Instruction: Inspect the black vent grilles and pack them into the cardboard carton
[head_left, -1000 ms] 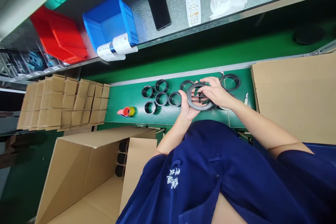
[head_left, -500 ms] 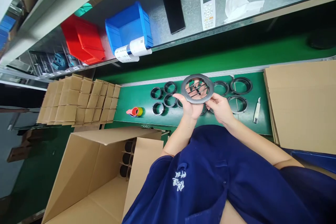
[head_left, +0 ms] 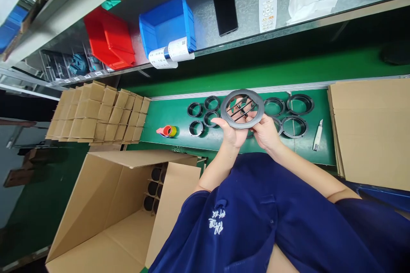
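Observation:
A round grey vent ring (head_left: 228,117) with dark crossbars is held up over the green bench. My left hand (head_left: 233,133) supports it from below and behind, its thumb at the lower left rim. My right hand (head_left: 265,132) grips the lower right rim, with fingertips reaching behind the opening. Some of the fingers show through the bars. Black rings lie on the bench on both sides, among them a small one (head_left: 196,135) at the left and a larger one (head_left: 306,130) at the right.
An open carton (head_left: 105,200) stands at lower left, below stacked cardboard dividers (head_left: 105,113). Flat cardboard (head_left: 371,128) and a cutter (head_left: 317,135) are at the right, tape rolls (head_left: 172,131) at the left. The shelf above holds a blue bin (head_left: 166,25), phone (head_left: 225,6) and remote (head_left: 267,3).
My right fingertips have moved inward behind the ring's opening. The ring stays in both hands. The view has shifted slightly, so the bench and shelf items appear further right.

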`<state>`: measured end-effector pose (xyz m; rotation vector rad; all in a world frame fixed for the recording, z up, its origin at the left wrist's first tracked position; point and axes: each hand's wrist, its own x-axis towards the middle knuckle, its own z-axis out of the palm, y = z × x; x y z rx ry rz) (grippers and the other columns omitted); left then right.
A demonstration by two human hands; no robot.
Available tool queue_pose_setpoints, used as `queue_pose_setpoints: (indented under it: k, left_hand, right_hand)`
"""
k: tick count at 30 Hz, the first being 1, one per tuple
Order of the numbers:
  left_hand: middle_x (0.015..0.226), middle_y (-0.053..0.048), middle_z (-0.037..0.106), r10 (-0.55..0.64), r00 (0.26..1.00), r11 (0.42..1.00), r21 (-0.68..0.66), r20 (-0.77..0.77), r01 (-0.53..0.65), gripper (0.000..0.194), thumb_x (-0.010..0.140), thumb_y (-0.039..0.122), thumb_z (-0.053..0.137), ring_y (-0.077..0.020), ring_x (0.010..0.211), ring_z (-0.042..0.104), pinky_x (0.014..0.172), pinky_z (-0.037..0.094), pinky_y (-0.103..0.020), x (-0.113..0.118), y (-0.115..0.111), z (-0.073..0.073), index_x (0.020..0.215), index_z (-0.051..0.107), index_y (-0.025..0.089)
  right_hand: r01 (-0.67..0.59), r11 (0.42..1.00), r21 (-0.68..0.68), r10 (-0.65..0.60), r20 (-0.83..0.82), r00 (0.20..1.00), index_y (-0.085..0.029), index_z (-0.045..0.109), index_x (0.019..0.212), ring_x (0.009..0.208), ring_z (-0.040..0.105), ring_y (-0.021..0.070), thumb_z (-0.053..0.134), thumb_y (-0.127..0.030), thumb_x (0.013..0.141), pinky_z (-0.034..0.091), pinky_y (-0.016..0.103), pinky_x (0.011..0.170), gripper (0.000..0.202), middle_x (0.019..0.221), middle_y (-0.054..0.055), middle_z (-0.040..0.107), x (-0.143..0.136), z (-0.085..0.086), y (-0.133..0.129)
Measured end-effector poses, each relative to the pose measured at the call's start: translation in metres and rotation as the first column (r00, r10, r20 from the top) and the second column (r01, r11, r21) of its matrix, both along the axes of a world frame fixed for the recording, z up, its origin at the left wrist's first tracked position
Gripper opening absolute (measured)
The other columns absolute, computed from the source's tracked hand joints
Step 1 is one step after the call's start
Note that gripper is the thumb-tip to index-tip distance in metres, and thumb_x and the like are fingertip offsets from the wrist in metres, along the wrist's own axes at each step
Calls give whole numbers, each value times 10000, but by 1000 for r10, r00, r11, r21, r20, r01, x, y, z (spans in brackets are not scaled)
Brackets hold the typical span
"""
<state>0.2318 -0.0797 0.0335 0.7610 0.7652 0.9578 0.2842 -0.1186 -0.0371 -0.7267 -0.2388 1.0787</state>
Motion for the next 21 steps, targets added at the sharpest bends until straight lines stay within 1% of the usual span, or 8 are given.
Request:
queue_pose_setpoints:
  k: [4, 8, 10, 13, 15, 18, 19, 21]
  left_hand:
    - [1333, -130, 695, -32, 999, 999, 42, 23, 31, 1001, 826, 945, 194, -359, 1348, 585, 1052, 556, -507, -7, -2, 2, 1358, 662, 238]
    - [1366, -112, 680, -42, 999, 999, 18, 16, 41, 933, 862, 912, 230, -350, 1391, 550, 1108, 510, -526, -19, 0, 5, 1373, 644, 251]
    - [1382, -103, 671, -32, 999, 998, -49, 32, 33, 888, 885, 888, 251, -349, 1422, 519, 1128, 484, -558, -27, 0, 6, 1389, 630, 263]
    - [1399, -104, 660, -43, 998, 988, -147, 50, 50, 841, 909, 860, 276, -350, 1442, 494, 1147, 449, -590, -33, -2, 5, 1405, 615, 272]
    - [1395, -113, 661, -83, 995, 978, -188, 47, 90, 838, 917, 852, 265, -354, 1427, 510, 1151, 436, -600, -32, -6, 1, 1398, 619, 264]
    - [1393, -142, 658, -163, 985, 962, -211, 55, 171, 882, 927, 843, 195, -361, 1403, 533, 1155, 422, -607, -25, -13, -7, 1356, 645, 218]
    - [1398, -152, 654, -188, 980, 956, -219, 61, 197, 899, 926, 843, 175, -365, 1401, 534, 1158, 415, -611, -22, -15, -10, 1344, 650, 204]
    - [1413, -165, 642, -225, 972, 939, -249, 71, 235, 922, 917, 852, 163, -375, 1402, 531, 1159, 401, -630, -17, -18, -14, 1344, 645, 192]
  right_hand:
    - [-6, 1000, 19, 5, 56, 998, -213, 674, 759, 611, 503, 126, 856, -394, 662, 430, 252, 556, 274, 687, -18, 638, -7, 2, 0]
    - [-147, 987, 70, 118, 311, 943, -210, 714, 826, 755, 625, 185, 817, -399, 697, 536, 315, 705, 251, 770, 7, 680, 0, -19, -9]
    - [-166, 986, -8, 149, 477, 866, -201, 716, 832, 737, 628, 187, 777, -399, 738, 536, 320, 688, 228, 780, 20, 678, 14, -34, -17]
    - [81, 992, -93, -1, 649, 761, -206, 720, 934, 763, 631, 189, 677, -409, 864, 537, 330, 695, 219, 880, 48, 679, 42, -45, -28]
    - [200, 980, -4, -127, 761, 636, -228, 733, 1043, 957, 647, 228, 606, -404, 943, 550, 390, 847, 239, 1042, 82, 676, 58, -38, -33]
    - [124, 983, 137, -177, 893, 414, -264, 771, 1093, 1204, 556, 279, 516, -391, 1011, 466, 486, 1059, 296, 1218, 102, 635, 71, -20, -33]
    - [89, 985, 147, -169, 916, 365, -269, 783, 1088, 1236, 526, 287, 494, -392, 1023, 446, 498, 1084, 320, 1249, 103, 621, 72, -15, -32]
    - [48, 990, 136, -144, 936, 320, -267, 797, 1078, 1267, 482, 296, 468, -403, 1036, 438, 498, 1093, 359, 1301, 106, 592, 74, -11, -29]
